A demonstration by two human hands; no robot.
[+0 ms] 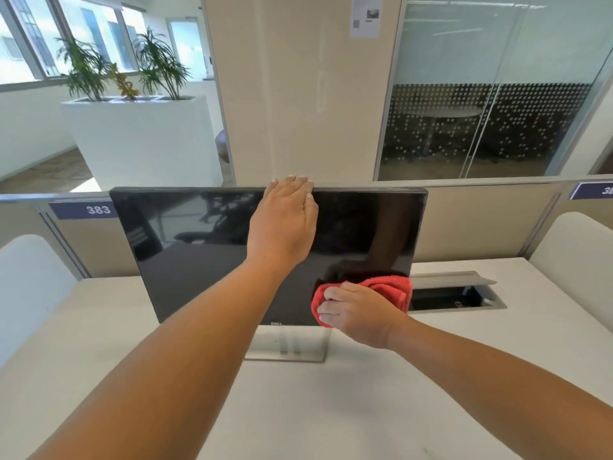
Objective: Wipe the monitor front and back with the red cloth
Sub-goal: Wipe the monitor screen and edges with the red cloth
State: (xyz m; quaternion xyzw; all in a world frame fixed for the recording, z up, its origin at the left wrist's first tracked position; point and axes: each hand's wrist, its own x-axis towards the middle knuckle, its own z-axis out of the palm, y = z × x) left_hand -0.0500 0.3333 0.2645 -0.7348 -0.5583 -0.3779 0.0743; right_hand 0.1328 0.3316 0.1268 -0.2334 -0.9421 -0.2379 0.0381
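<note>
A black monitor (199,254) with a dark, switched-off screen stands on a silver base (288,343) in the middle of the white desk. My left hand (285,220) lies over the top edge of the monitor near its centre, fingers curled over the rim. My right hand (351,313) presses a bunched red cloth (394,290) against the lower right corner of the screen. The back of the monitor is hidden.
An open cable hatch (454,293) is sunk into the white desk (331,410) right of the monitor. Beige partitions (481,224) with a label "383" (98,210) run behind it. White side panels stand at both desk ends. A planter (142,141) stands beyond.
</note>
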